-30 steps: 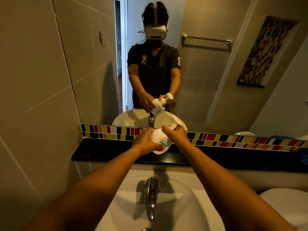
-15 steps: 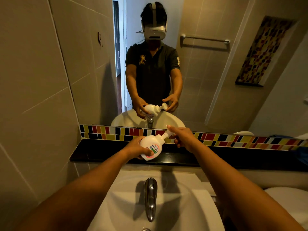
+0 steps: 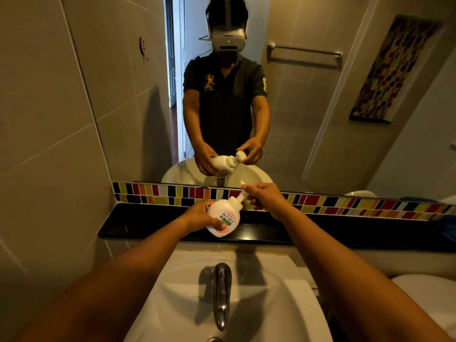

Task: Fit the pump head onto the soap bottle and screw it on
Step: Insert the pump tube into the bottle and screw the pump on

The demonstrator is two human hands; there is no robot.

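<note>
Left hand [image 3: 197, 217] wraps tilted soap bottle [image 3: 223, 218] | right hand [image 3: 265, 199] pinches pump head [image 3: 240, 195], fingertips hiding its top | bottle contents not visible | sink [image 3: 283, 304] below

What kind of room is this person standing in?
Most likely a home bathroom. A white washbasin with a chrome tap sits below a wall mirror, and the mirror reflects a towel rail on a tiled wall.

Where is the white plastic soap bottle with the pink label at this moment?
In the head view the white plastic soap bottle is centre frame, tilted in the left hand above the black ledge, beyond the chrome tap.
</note>
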